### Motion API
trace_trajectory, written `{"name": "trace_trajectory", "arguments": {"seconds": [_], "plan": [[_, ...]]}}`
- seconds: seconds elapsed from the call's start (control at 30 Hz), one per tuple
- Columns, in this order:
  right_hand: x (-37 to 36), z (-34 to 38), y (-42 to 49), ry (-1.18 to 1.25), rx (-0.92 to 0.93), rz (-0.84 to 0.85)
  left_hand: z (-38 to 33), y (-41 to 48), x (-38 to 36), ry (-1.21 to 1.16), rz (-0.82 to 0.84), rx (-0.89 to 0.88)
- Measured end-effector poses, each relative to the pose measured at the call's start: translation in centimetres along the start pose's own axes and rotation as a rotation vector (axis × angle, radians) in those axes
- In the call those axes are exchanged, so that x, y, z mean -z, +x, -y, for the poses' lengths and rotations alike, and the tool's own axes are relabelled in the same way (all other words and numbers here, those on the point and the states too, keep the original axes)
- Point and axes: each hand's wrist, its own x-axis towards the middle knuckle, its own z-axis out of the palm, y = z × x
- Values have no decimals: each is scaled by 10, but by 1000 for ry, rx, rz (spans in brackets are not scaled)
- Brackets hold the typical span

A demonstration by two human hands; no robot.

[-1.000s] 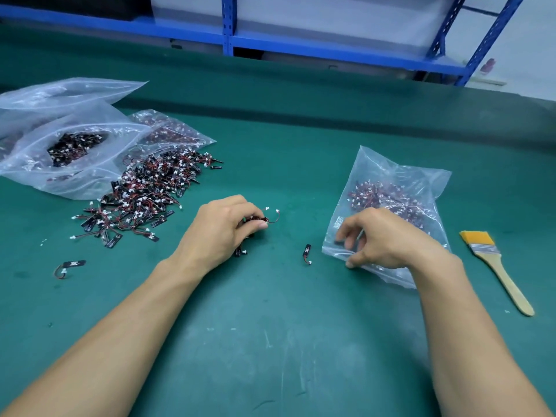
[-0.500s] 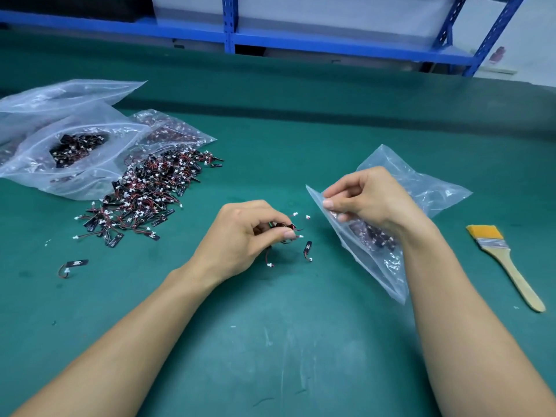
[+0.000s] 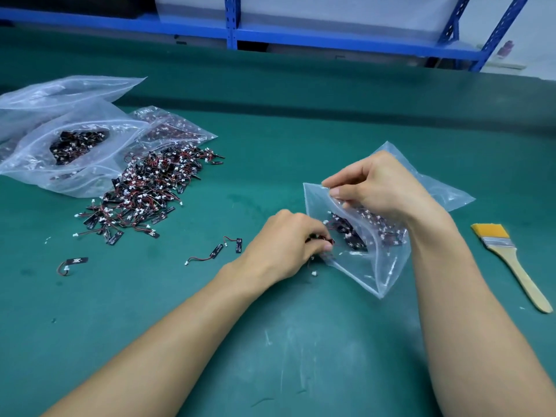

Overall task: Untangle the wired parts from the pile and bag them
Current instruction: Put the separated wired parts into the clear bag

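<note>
Wired parts pinched in curled left hand at bag mouth; right hand pinches its rim.

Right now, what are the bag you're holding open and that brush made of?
The bag, pinched by the right hand, looks like thin clear plastic film: see-through, glossy, crinkled. The brush seems to have a pale bare wooden handle, a shiny metal band, and yellow bristles, material unclear.

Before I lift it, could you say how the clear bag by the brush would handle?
The clear bag looks floppy, sagging below the right hand pinching its rim. Probably light: few wired parts inside. Its open mouth might spill.
</note>
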Motion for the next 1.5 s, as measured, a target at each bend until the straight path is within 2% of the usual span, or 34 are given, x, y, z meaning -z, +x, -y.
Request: {"name": "trace_trajectory", "arguments": {"seconds": [0.1,0.2,0.37,0.47,0.67,0.8,0.9,1.07,1.17,1.23,1.3,1.37,1.43,1.5], "plan": [[0,7,0,-81,12,-36,-5,14,6,-77,-20,297],[-3,14,-2,-105,33,-74,-18,30,7,-154,-59,388],[-11,15,-5,-141,78,-160,-38,29,-6,-82,-159,271],[-16,10,-7,-134,118,-195,-34,21,-9,57,-91,165],[-29,3,-9,-150,274,-402,-22,6,-7,109,12,-27],[-39,-3,-10,-136,353,-461,-17,3,-11,255,86,-148],[-43,-8,-11,-146,388,-476,-7,0,-10,214,85,-209],[-46,-14,-11,-155,412,-467,6,-14,3,-5,18,-273],[-47,-17,-12,-164,419,-474,19,-28,25,-73,-118,-148],[-47,-19,-14,-164,422,-480,35,-41,44,117,-195,72],[-47,-19,-14,-168,434,-487,50,-56,58,373,-162,390],[-49,-20,-14,-179,442,-481,55,-67,62,464,-74,592],[-50,-20,-13,-191,441,-475,51,-71,57,404,-46,610],[-51,-21,-13,-194,437,-471,44,-68,49,303,-67,535]]}}
